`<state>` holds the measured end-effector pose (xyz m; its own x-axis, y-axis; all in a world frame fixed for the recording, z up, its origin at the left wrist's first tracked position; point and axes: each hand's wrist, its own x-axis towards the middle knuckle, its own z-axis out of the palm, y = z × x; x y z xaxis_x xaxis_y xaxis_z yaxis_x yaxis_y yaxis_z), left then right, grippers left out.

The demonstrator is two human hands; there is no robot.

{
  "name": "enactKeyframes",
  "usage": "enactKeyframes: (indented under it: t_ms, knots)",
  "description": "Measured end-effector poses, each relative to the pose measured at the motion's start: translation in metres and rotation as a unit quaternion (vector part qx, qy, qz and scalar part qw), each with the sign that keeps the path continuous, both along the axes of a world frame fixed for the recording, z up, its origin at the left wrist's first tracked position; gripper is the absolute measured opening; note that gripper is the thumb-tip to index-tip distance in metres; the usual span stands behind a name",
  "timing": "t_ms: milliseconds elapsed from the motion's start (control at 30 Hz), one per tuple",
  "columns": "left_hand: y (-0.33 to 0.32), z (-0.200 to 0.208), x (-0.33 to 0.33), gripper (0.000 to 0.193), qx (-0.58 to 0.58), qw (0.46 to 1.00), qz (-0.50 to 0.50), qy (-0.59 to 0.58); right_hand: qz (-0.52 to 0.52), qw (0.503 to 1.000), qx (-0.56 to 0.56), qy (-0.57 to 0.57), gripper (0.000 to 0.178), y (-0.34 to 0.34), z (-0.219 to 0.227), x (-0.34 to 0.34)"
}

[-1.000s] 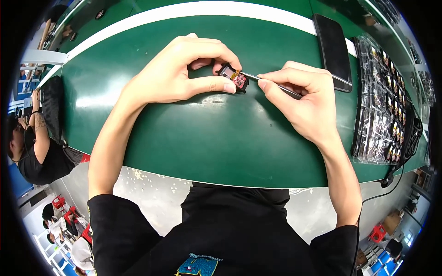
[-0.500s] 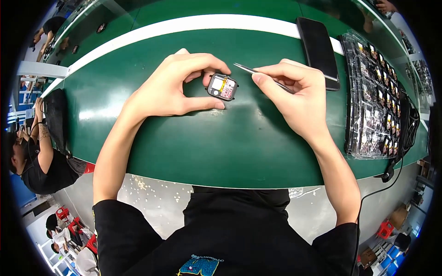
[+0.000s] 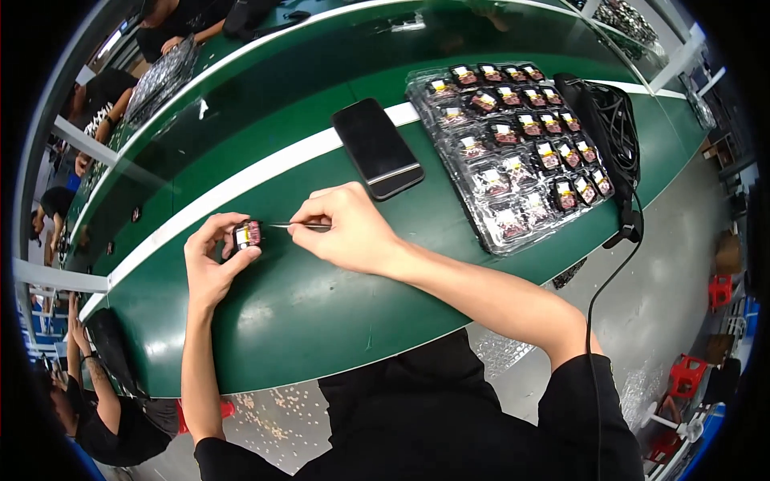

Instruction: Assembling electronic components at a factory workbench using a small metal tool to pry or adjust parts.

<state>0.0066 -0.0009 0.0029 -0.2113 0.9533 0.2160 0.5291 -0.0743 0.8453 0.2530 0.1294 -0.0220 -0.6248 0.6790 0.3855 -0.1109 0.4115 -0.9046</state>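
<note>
My left hand (image 3: 207, 268) grips a small open watch case (image 3: 247, 234) between thumb and fingers, over the green table. The case is black-rimmed and squarish; inside it show a reddish circuit board, a white part and a yellow strip. From the right, my right hand (image 3: 346, 228) pinches thin metal tweezers (image 3: 319, 226). Their tips point left and lie close to the case's right edge; whether they touch it I cannot tell. Much of the tweezers is hidden within my right fingers.
A black phone (image 3: 377, 148) lies beyond my right hand. Right of it, clear plastic trays (image 3: 464, 196) hold several similar watch cases. A coiled black cable (image 3: 616, 144) lies past them, its cord hanging over the table edge. People work on the left.
The view has swung to the right, bringing the trays fully in. My left thumb now presses on the watch case, which is turned, and the tweezers have come alongside it, lying flatter.
</note>
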Motion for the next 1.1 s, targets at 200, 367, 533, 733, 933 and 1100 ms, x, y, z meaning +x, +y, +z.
enactKeyframes:
  t_ms: [200,367,533,733,933,1100]
  knots:
    - [0.051,0.045,0.04,0.045,0.09,0.993,-0.058,-0.056,-0.007,1.0,0.008,-0.007,0.016,0.002,-0.001,0.003]
    - [0.127,0.09,0.171,0.05,0.161,0.947,-0.272,0.063,-0.004,0.999,0.045,0.018,0.027,-0.004,-0.019,-0.004]
    - [0.198,0.08,0.244,0.051,0.069,0.893,-0.406,0.18,0.045,0.998,-0.022,-0.042,0.014,-0.004,0.001,0.006]
    - [0.22,0.073,0.264,0.048,0.175,0.833,-0.444,0.281,0.056,0.996,-0.022,-0.059,0.023,-0.004,0.02,0.017]
    - [0.215,0.069,0.263,0.044,0.136,0.823,-0.454,0.312,0.081,0.993,0.001,-0.088,0.018,-0.003,0.021,0.019]
    - [0.179,0.072,0.219,0.043,0.142,0.875,-0.352,0.301,0.032,0.995,0.086,-0.033,0.017,-0.008,-0.003,-0.003]
